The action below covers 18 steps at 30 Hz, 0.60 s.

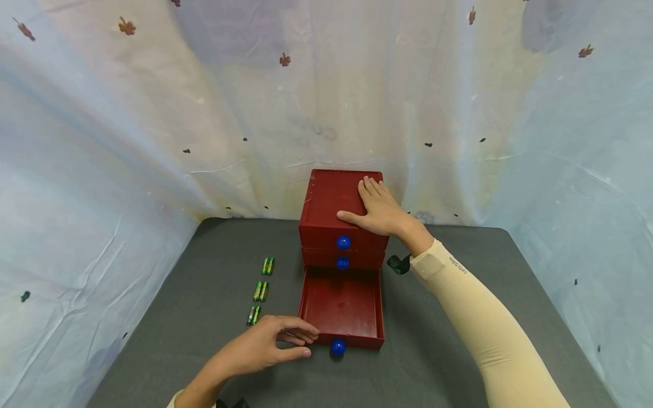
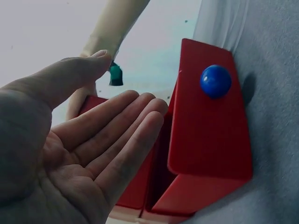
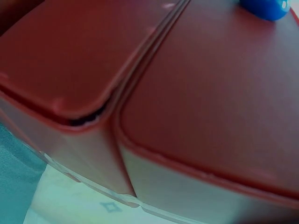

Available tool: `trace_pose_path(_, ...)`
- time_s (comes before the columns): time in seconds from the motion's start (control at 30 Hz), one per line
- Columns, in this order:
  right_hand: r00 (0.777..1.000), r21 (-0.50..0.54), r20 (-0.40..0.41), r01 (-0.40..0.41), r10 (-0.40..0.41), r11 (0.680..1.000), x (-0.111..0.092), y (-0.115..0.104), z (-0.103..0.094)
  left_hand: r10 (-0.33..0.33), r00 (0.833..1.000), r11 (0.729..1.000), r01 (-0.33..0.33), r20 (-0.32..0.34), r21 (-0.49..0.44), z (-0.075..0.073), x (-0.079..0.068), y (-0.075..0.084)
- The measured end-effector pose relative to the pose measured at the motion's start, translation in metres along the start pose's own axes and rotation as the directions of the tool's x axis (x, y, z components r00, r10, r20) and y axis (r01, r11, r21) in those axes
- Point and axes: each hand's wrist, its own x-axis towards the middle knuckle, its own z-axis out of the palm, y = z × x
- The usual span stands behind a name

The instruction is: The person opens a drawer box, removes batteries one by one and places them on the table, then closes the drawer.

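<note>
A red chest of drawers (image 1: 331, 195) with blue round knobs stands at the table's middle. Its bottom drawer (image 1: 343, 309) is pulled out and shows a bare red inside; the two drawers above are in. My right hand (image 1: 378, 211) rests on the chest's top near the right edge, fingers spread. Beside the bottom drawer's front left corner is my left hand (image 1: 267, 343), fingers nearly straight and holding nothing. In the left wrist view its fingertips are by the drawer front (image 2: 208, 135); whether they touch I cannot tell. The bottom knob (image 1: 338, 348) is right of them.
Three pairs of green batteries (image 1: 261, 291) lie on the grey table (image 1: 214, 294) left of the chest. A patterned curtain (image 1: 326, 113) hangs behind the table and along both sides. The right wrist view shows the red drawer fronts (image 3: 210, 102) up close.
</note>
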Motion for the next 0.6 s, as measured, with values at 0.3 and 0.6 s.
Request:
trace_pose_path(0.3,1.0,-0.009,0.003,0.002,-0.002,1.0,0.001,0.001,0.0,-0.003,1.0,1.0,0.003,0.0,-0.017,0.012,0.006,0.0)
trace_pose_path(0.6,1.0,-0.011,0.004,-0.005,0.005,1.0,0.0,0.0,0.0,-0.083,0.996,0.993,0.085,0.027,-0.085,0.022,0.01,-0.005)
